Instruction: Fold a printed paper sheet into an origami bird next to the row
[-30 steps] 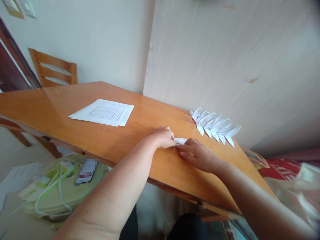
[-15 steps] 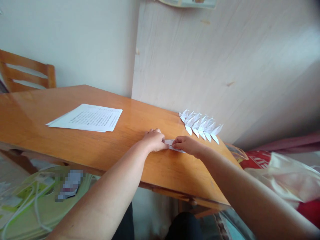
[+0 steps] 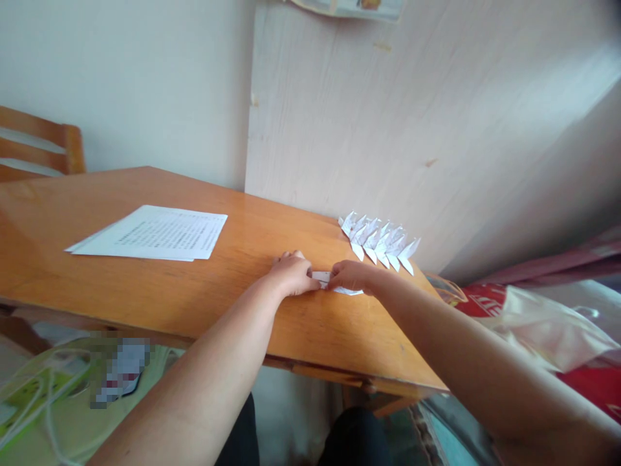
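Note:
A small folded piece of white paper (image 3: 321, 276) lies on the wooden table (image 3: 233, 310) between my two hands. My left hand (image 3: 292, 273) is closed on its left end, thumb and fingers at the edge. My right hand (image 3: 350, 277) pinches the paper from the right, and a white flap sticks out below that hand. Part of the paper is hidden under my fingers. Beyond my right hand, near the wall, stands a row of several folded white paper pieces (image 3: 381, 241) with pointed tips.
A stack of printed sheets (image 3: 165, 234) lies on the table's left part. A wooden chair (image 3: 72, 149) stands at the far left. Below the table's front edge are a green power strip (image 3: 33, 404) and cables. Red and white bags (image 3: 548, 323) sit at the right.
The view has turned slightly to the right, so things sit further left. My right hand has shifted a little along the paper, and the flap below it shows more.

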